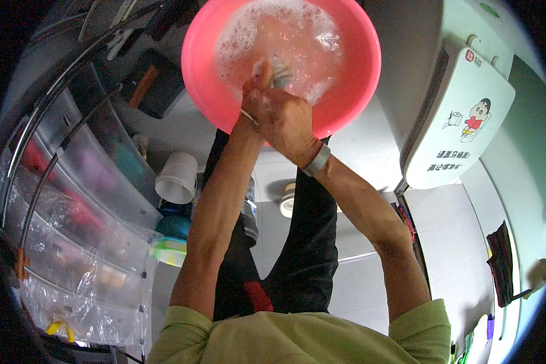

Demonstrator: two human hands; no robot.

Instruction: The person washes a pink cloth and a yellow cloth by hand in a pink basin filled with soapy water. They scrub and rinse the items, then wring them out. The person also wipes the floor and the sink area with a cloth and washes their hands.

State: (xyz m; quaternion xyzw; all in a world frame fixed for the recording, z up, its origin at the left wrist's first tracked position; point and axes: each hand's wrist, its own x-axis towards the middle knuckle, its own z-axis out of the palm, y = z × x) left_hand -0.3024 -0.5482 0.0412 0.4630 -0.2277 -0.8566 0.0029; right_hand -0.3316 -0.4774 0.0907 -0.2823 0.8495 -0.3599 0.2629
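Observation:
A pink plastic basin of foamy water lies before me at the top of the view. My left hand, with a thin bracelet at the wrist, reaches over the near rim into it. A wet greyish item, seemingly cloth, shows at the left hand's fingers, partly in the water. Pressed against the left hand is my right hand, its fingers curled and a watch band on its wrist. Whatever is inside the right hand's curl is hidden. Soap suds float along the basin's far side.
To the right is a toilet with a cartoon-printed lid. Clear plastic drawers, partly wrapped in film, and a curved metal rail line the left. A white bucket and a green-and-white basin stand near my left leg.

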